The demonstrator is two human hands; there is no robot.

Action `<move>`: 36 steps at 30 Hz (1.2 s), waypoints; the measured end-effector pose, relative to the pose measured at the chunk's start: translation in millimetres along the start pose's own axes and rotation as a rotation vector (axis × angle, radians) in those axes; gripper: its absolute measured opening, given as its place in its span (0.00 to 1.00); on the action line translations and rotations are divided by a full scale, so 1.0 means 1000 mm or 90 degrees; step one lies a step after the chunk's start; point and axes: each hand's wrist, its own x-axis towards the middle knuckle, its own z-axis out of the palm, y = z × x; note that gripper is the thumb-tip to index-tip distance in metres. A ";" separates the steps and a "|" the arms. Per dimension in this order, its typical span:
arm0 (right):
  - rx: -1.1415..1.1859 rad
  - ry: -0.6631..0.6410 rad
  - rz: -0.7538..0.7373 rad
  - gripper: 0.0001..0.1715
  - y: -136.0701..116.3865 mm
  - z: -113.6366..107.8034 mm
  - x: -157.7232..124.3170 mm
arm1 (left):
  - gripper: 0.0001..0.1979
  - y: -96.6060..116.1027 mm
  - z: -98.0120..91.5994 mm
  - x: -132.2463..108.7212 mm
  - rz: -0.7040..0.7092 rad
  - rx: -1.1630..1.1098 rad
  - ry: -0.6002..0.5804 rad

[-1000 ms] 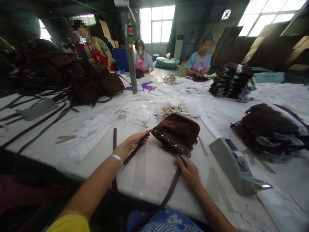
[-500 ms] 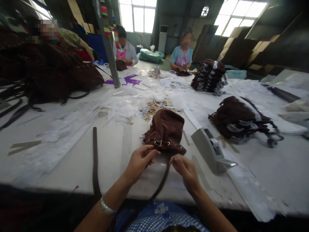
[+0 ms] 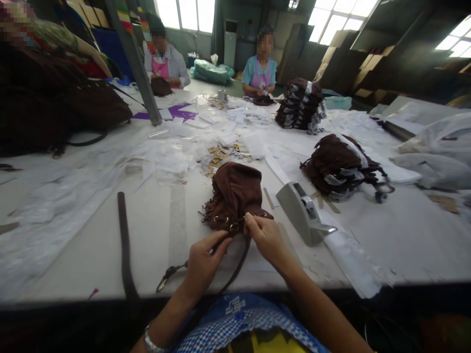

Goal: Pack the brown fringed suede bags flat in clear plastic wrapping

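A brown fringed drawstring bag (image 3: 237,189) lies on the white table in front of me, its row of gold eyelets toward my body. My left hand (image 3: 208,257) is closed in a pinch on a dark cord at the bag's near edge; a cord end with a metal clasp (image 3: 162,283) sticks out left of that wrist. At the eyelets, the fingertips of my right hand (image 3: 263,235) pinch the drawstring. Between the hands a dark strap (image 3: 241,264) runs from the bag down toward my lap. Another strap (image 3: 124,240) lies to the left.
Right of the bag stands a grey tape dispenser (image 3: 303,213). Wrapped brown bags (image 3: 342,166) lie beyond it, with a taller stack (image 3: 300,105) behind. Plastic sheets (image 3: 84,211) and paper tags (image 3: 219,157) litter the table. A metal post (image 3: 142,78) rises at left; co-workers sit across.
My right hand has moved up from the strap to the bag's eyelets. The clasp has come into view beside my left wrist. The whole view has shifted to the right.
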 end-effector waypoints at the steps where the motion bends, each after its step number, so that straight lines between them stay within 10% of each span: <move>1: -0.006 -0.003 -0.003 0.32 0.001 0.002 0.001 | 0.09 -0.002 0.001 -0.001 0.016 0.017 0.002; 14: -0.033 -0.020 0.000 0.30 0.000 0.007 0.007 | 0.08 -0.012 0.001 -0.003 0.157 0.125 0.031; 36: -0.065 -0.030 -0.014 0.29 -0.006 0.003 0.002 | 0.08 -0.009 0.002 -0.003 0.143 0.120 0.031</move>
